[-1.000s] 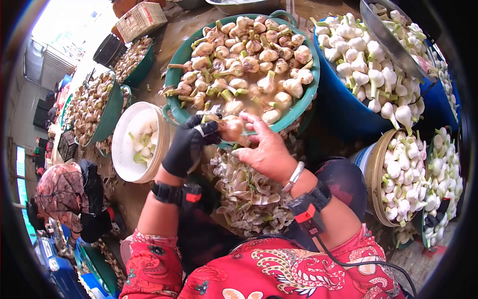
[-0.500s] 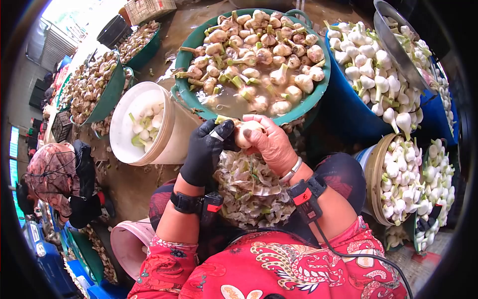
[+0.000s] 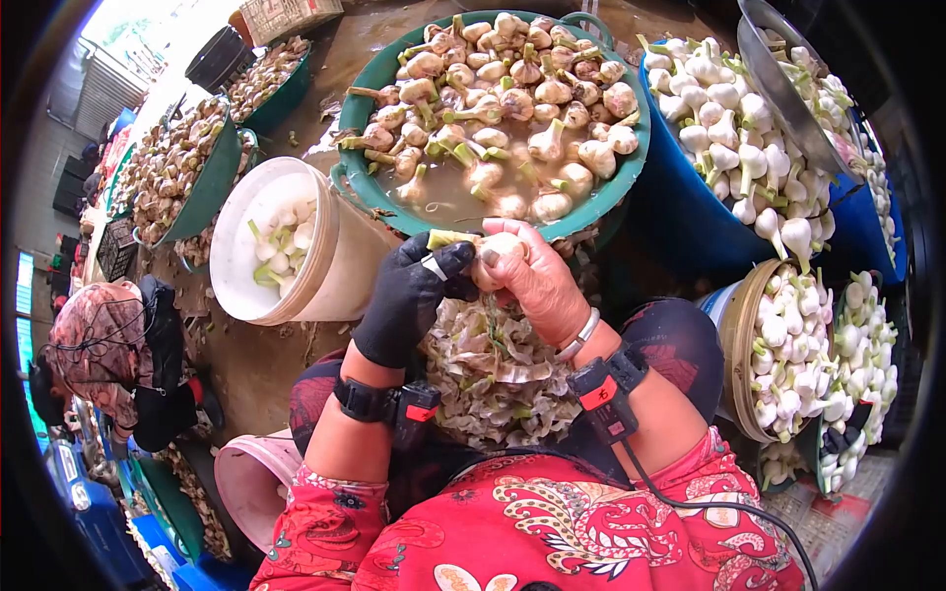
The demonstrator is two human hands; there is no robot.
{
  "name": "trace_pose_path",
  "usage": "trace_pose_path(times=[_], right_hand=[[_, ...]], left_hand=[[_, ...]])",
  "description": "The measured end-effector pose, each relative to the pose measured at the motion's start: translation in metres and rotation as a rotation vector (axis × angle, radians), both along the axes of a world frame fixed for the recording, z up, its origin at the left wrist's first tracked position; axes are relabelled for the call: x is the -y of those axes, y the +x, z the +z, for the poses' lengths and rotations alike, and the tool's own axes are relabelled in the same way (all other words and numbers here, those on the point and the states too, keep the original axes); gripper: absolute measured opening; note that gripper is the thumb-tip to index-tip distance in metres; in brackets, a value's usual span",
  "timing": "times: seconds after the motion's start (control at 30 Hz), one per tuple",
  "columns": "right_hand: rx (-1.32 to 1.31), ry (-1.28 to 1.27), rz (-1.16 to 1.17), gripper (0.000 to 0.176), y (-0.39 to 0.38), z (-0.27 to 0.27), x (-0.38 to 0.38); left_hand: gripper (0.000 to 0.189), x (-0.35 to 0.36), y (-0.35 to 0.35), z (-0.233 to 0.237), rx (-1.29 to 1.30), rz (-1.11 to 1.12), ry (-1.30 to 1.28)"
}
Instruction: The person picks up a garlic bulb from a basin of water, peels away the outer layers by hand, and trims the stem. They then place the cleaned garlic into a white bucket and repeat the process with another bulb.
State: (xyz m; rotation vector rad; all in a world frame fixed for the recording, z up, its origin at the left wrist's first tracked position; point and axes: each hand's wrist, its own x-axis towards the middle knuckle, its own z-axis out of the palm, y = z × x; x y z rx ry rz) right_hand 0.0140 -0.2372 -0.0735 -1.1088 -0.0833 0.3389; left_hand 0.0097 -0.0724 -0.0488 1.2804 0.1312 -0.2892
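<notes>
Between my two hands is a garlic bulb (image 3: 501, 254) with a short green stem pointing left. My left hand (image 3: 414, 291), in a black glove, is closed around the stem end. My right hand (image 3: 544, 286), bare with a bracelet at the wrist, grips the round end with thumb and fingers. Below them lies a heap of peeled-off garlic skins (image 3: 503, 379) between my knees. Just beyond my hands stands a green tub (image 3: 347, 148) of murky water with many unpeeled garlic bulbs (image 3: 547, 143).
A white bucket (image 3: 340, 236) with a few peeled bulbs stands at left. A blue barrel (image 3: 680, 212) and a tan-rimmed bucket (image 3: 741, 364) at right brim with white garlic. A pink bucket (image 3: 251, 483) is at lower left. Another person (image 3: 103, 340) bends over at far left.
The bulb has turned slightly in my fingers, and a thin strip of skin now hangs below it. My hands stay in nearly the same place; the view has shifted a little.
</notes>
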Motion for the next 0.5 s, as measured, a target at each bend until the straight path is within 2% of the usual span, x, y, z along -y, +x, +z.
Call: trace_pose_path(times=[0.07, 0.17, 0.23, 0.27, 0.33, 0.37, 0.4, 0.47, 0.5], right_hand=[[-0.007, -0.001, 0.014, 0.044, 0.000, -0.003, 0.003], [-0.111, 0.060, 0.119, 0.048, 0.006, -0.009, 0.012], [-0.313, 0.173, 0.309, 0.043, 0.008, -0.007, 0.016], [-0.315, 0.172, 0.309, 0.043, 0.010, -0.008, 0.020], [-0.558, 0.245, 0.609, 0.041, 0.014, -0.011, 0.026], [-0.597, 0.270, 0.671, 0.042, 0.007, -0.010, 0.020], [-0.554, 0.270, 0.846, 0.036, 0.004, -0.008, 0.018], [-0.518, 0.270, 0.851, 0.040, -0.002, -0.010, 0.015], [-0.478, 0.285, 0.794, 0.041, -0.001, -0.009, 0.016]], left_hand=[[0.022, -0.003, 0.001, -0.002, -0.036, -0.033, -0.035], [0.020, -0.007, 0.001, -0.003, -0.041, -0.128, 0.042], [0.019, -0.007, -0.003, -0.005, 0.135, -0.117, 0.428], [0.019, -0.010, -0.003, -0.013, 0.133, -0.117, 0.427], [0.026, -0.018, -0.003, -0.032, 0.530, -0.152, 0.776], [0.032, -0.015, -0.005, -0.021, 0.593, -0.191, 0.722], [0.030, -0.014, -0.004, -0.027, 0.507, -0.183, 0.763], [0.028, -0.009, -0.007, -0.023, 0.581, -0.221, 0.695], [0.029, -0.008, -0.011, -0.018, 0.323, -0.152, 0.392]])
